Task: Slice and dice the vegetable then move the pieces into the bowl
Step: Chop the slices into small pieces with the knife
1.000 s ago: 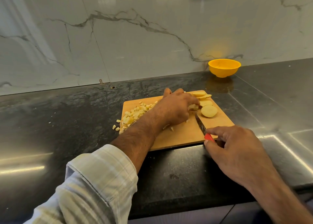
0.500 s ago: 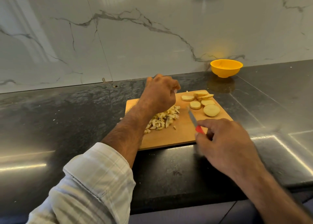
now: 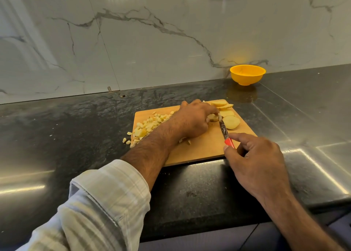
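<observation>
I am midway through the dicing, by my reckoning: my left hand curls its fingers over a small stack of potato slices on the wooden cutting board, pinning them in place, while my right hand pinches the red handle of the knife between thumb and fingers, the narrow blade pointing away from me with its tip right beside my left fingertips. The next move, I judge, calls for a clean downward cut through the stack with my fingertips tucked back – the blade sits very close to them. More pale round slices lie flat and smooth-faced just right of the blade, some overlapping at the board's far corner. The diced pieces – small, blocky, pale yellow – heap at the board's left end, a few strays on the dark speckled stone counter. The glossy yellow bowl stands well apart by the marble wall, nothing visible in it
</observation>
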Action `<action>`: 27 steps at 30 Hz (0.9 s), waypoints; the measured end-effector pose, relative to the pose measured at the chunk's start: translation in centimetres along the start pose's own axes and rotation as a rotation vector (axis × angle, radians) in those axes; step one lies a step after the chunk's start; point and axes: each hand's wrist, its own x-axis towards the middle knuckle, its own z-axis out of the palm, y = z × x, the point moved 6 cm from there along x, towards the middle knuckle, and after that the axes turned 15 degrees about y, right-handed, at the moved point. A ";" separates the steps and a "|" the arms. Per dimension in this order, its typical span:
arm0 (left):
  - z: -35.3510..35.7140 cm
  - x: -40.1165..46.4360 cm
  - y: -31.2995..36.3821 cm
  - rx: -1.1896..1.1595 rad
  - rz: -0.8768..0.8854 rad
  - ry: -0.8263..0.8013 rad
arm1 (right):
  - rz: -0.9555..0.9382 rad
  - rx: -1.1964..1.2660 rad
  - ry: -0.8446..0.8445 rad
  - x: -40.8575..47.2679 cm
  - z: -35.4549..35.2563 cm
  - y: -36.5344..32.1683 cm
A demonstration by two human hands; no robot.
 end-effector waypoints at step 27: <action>-4.7 -2.1 -4.1 -0.459 -0.179 0.254 | -0.054 0.009 -0.097 0.6 0.2 -1.9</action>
